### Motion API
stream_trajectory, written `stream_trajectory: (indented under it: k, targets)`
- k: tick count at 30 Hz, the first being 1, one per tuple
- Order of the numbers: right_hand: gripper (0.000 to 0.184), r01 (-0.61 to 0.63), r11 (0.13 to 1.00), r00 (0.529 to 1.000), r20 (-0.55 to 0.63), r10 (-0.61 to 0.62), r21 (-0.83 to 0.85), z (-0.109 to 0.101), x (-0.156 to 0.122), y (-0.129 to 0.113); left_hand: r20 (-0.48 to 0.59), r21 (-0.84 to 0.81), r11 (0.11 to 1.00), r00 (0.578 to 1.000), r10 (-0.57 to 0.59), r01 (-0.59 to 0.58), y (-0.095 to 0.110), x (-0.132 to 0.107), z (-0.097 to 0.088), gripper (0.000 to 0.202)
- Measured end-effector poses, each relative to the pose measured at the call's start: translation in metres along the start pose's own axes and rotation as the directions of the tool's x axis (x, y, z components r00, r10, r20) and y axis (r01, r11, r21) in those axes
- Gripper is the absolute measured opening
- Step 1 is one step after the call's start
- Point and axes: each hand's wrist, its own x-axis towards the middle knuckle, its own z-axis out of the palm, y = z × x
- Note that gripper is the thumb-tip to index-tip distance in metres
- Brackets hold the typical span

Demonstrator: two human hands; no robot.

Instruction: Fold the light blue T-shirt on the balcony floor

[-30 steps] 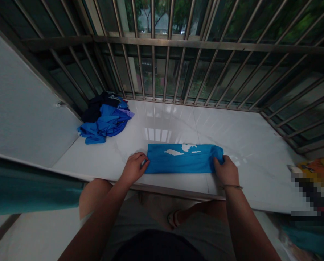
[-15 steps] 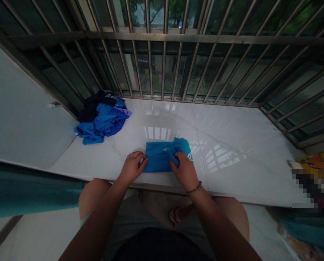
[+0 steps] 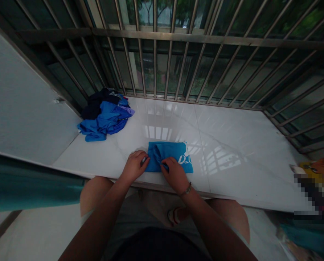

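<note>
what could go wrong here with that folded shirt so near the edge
1. The shirt lies close to the near edge of the glossy ledge; a tug from the left hand or right hand might slide it off.
2. Both hands pinch only its near left part, so the fold could spring open on release.
3. The loose pile may get mixed up with it.

Folded blue garment (image 3: pixel 169 156): bright blue fabric, white lettering on its right part. Lies flat on the white tiled ledge (image 3: pixel 232 145), close to the near edge, roughly centred left to right. Compact rectangular bundle, long side running left-right. Creases and a bunched fold show in the left half; right half smoother. Right edge and far edge lie straight. Near-left corner is covered, so its shape there can't be read.
</note>
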Motion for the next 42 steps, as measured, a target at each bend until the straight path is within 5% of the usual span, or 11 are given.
stream_trajectory:
  k: [6, 13, 20, 26, 35, 42]
  targets:
    - [0.012, 0.006, 0.997, 0.994, -0.106, 0.002, 0.073, -0.011, 0.009, -0.003, -0.006, -0.003, 1.0, 1.0, 0.008, -0.008, 0.001, 0.001, -0.001, 0.017]
    - [0.01, 0.141, 0.987, 0.98, 0.151, -0.127, -0.083, 0.013, -0.001, -0.02, -0.008, 0.011, 1.0, 1.0, 0.008, -0.008, 0.001, 0.0, -0.001, 0.023]
    - [0.007, 0.124, 0.991, 0.989, 0.087, -0.119, -0.047, 0.002, -0.006, -0.014, 0.003, 0.013, 1.0, 1.0, 0.005, -0.005, 0.001, 0.001, -0.002, 0.014]
    - [0.016, 0.086, 0.993, 0.996, 0.017, -0.085, -0.078, -0.012, -0.008, 0.004, 0.0, 0.013, 1.0, 1.0, 0.002, -0.002, 0.001, 0.0, 0.0, 0.013]
    - [0.054, 0.165, 0.956, 0.986, 0.048, -0.158, -0.242, 0.015, -0.035, 0.006, 0.001, 0.021, 1.0, 1.0, -0.009, 0.009, 0.0, 0.0, 0.001, 0.014]
    - [0.053, 0.159, 0.958, 0.987, 0.047, -0.152, -0.237, 0.015, -0.037, 0.006, 0.006, 0.016, 1.0, 1.0, -0.001, 0.001, 0.0, 0.0, 0.0, 0.013]
